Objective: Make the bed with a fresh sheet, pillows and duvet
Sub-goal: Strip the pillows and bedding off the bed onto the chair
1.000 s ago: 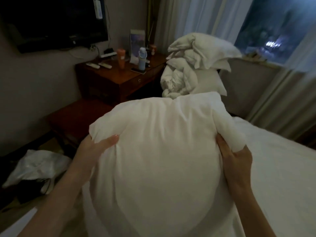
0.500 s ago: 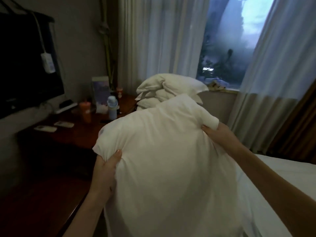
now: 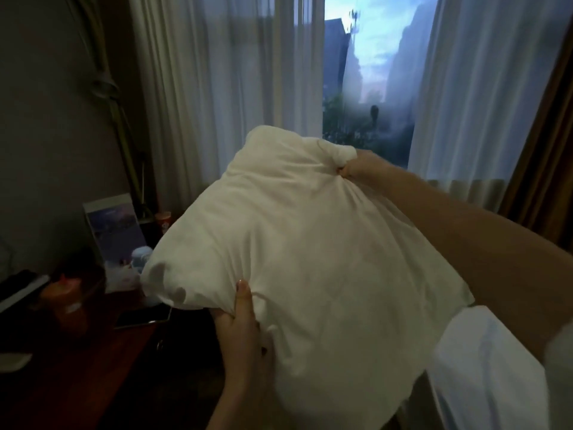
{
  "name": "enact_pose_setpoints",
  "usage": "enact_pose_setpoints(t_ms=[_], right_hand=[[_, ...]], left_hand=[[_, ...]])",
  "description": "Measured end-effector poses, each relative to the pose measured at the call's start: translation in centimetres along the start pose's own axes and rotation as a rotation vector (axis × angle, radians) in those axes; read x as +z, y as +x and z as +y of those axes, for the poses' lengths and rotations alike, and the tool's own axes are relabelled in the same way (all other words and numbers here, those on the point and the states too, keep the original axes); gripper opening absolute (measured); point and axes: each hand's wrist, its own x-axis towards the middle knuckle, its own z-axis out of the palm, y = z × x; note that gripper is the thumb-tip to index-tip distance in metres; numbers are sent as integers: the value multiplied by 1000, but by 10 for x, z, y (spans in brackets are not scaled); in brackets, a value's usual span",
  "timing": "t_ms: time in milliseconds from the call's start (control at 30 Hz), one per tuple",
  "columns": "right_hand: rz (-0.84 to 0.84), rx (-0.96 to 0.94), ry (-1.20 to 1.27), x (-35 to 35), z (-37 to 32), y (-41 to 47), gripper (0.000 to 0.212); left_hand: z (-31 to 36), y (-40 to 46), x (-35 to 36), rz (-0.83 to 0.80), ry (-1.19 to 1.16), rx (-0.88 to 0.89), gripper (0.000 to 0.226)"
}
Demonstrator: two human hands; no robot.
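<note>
A plump white pillow fills the middle of the view, raised in front of the window. My left hand pinches its near left corner from below, thumb on top. My right hand is stretched out and clenched on the far top corner, bunching the fabric. A strip of the bed's white sheet shows at the lower right, under my right forearm. The stack of other bedding is hidden behind the pillow.
A dark wooden desk stands at the left with a phone, an orange cup, a bottle and an upright card. White sheer curtains and a window lie behind; a brown drape hangs at the right.
The pillow has been lifted higher and farther forward, toward the window. My right hand has moved up to the far corner and closed on it. My view has tilted upward.
</note>
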Motion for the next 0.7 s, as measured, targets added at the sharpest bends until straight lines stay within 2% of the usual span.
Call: enact_pose_setpoints(t_ms=[133, 367, 600, 700], right_hand=[[49, -23, -5, 5, -27, 105, 50], [169, -106, -38, 30, -63, 262, 48], [284, -190, -201, 82, -82, 396, 43], [340, -187, -238, 89, -96, 451, 43]], left_hand=[[-31, 99, 52, -67, 89, -25, 74], [-69, 235, 126, -230, 127, -57, 37], [-119, 363, 180, -353, 132, -141, 29], [-130, 418, 204, -394, 174, -179, 33]])
